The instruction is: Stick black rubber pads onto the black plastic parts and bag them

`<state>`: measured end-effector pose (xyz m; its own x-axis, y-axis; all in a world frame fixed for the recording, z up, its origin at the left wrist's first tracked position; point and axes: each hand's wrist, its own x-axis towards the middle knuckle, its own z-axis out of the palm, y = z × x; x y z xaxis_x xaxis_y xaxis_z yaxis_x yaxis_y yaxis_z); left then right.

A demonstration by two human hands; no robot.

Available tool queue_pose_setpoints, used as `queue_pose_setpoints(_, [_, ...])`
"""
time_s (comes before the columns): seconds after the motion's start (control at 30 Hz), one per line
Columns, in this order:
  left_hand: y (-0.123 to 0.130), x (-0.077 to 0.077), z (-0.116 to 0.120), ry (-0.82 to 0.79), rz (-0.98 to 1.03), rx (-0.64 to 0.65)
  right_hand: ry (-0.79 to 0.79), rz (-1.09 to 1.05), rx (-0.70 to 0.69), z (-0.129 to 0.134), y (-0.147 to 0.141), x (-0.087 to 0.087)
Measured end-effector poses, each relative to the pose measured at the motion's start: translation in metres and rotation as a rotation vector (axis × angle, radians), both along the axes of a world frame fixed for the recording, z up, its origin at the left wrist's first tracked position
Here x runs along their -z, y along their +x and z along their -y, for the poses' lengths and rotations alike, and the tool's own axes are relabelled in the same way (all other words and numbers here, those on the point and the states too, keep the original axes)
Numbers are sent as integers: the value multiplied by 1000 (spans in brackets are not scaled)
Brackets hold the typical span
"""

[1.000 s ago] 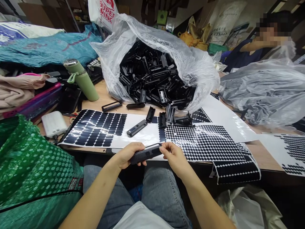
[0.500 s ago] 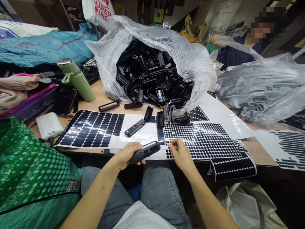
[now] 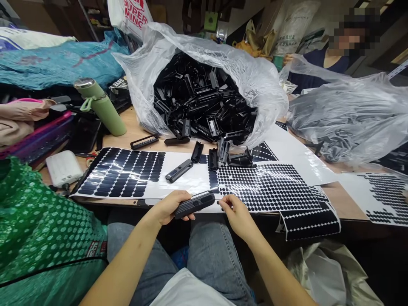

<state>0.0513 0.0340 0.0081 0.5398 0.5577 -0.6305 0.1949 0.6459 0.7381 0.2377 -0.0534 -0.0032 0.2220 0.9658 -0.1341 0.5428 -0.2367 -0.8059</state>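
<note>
My left hand (image 3: 174,207) is closed around a long black plastic case (image 3: 195,205) with a carbon-fibre-like pattern, held tilted above my lap at the table edge. My right hand (image 3: 237,214) pinches a small black round sticker (image 3: 218,202) between thumb and finger, just right of the case's end and apart from it. Behind that hand lies a sheet of round black stickers (image 3: 267,185). Further left is a sheet of long black stickers (image 3: 127,170), partly peeled to white backing. A similar patterned case (image 3: 179,171) rests on the backing.
A clear plastic bag (image 3: 258,80) full of black plastic parts (image 3: 204,97) lies open at the back. Several loose parts lie before it. A green bottle (image 3: 103,106) and white power bank (image 3: 64,168) stand left. Another plastic bag (image 3: 347,114) lies right, with a person (image 3: 309,68) behind.
My right hand has come off the sheet of round stickers and moved left and slightly down towards the case, a round sticker at its fingertips. My left hand keeps hold of the case.
</note>
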Motion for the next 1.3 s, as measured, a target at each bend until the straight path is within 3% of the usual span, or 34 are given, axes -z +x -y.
queue_pose_setpoints(0.1, [3, 1, 1, -1, 17, 15, 91, -143, -89, -4, -18, -21])
queue_pose_setpoints(0.2, [6, -1, 4, 5, 11, 5, 90, -147, -139, -9, -34, -32])
queue_pose_setpoints(0.67, [7, 1, 13, 54, 15, 32, 109, -37, -115, -11, -43, -20])
queue_pose_setpoints(0.73, [7, -1, 12, 192, -42, -17, 169, -16, -41, -12, -40, -15])
queue_pose_setpoints(0.77, [6, -1, 10, 338, -104, -79, 195, -9, 14, -13, -38, -13])
queue_pose_setpoints(0.83, [5, -1, -2, 747, -312, -233, 218, -8, 105, -13, -34, -10])
queue_pose_setpoints(0.9, [4, 3, -21, 1089, -595, -275, 205, -21, 123, -13, -31, -10])
queue_pose_setpoints(0.97, [4, 9, -41, 1192, -853, -118, 197, -33, 96, -12, -30, -11])
queue_pose_setpoints(1.07, [2, 17, -60, 1131, -992, 121, 194, -47, 70, -9, -31, -10])
queue_pose_setpoints(1.3, [-9, 13, -63, 1057, -957, 226, 131, -120, 16, -7, -33, 1])
